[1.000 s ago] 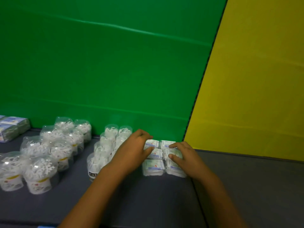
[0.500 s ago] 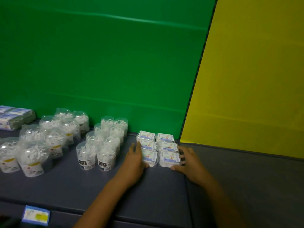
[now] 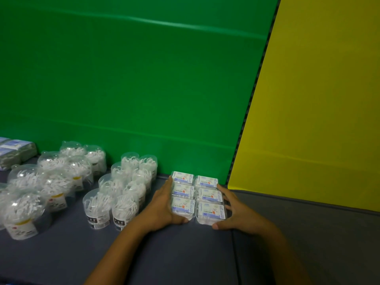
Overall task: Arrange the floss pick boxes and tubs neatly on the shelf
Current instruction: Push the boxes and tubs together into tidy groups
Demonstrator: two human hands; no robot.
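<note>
- Behind everything, a green wall (image 3: 123, 79) and a yellow wall (image 3: 318, 99) meet at a dark seam, and the grey shelf (image 3: 185, 254) runs along their foot.
- At the shelf's left, the big tubs (image 3: 51, 182) of white picks stand in a loose cluster, some with yellow-banded labels; their rows look uneven.
- Just right of them, the small tubs (image 3: 123, 188) stand in 2 tighter rows running back to the green wall, black labels on the front 2.
- Far left, wrapped packs (image 3: 14, 151) lie against the wall, partly cut off by the frame.
- Near the seam, the boxes (image 3: 197, 194) lie flat in a block of 2 columns by 3 rows, touching one another, the back pair just beside the green wall.
- Both hands bracket that block: the left hand (image 3: 162, 208) lies with straight fingers along its left side and thumb at the front corner, and the right hand (image 3: 236, 210) lies flat-fingered along its right side, thumb at the front edge. Neither grasps anything; they press.
- My reading: the step is squaring up the boxes, and it looks nearly done.
- Next, I would lift both hands straight away without dragging a box, then turn to the big tubs, which need lining up most.
</note>
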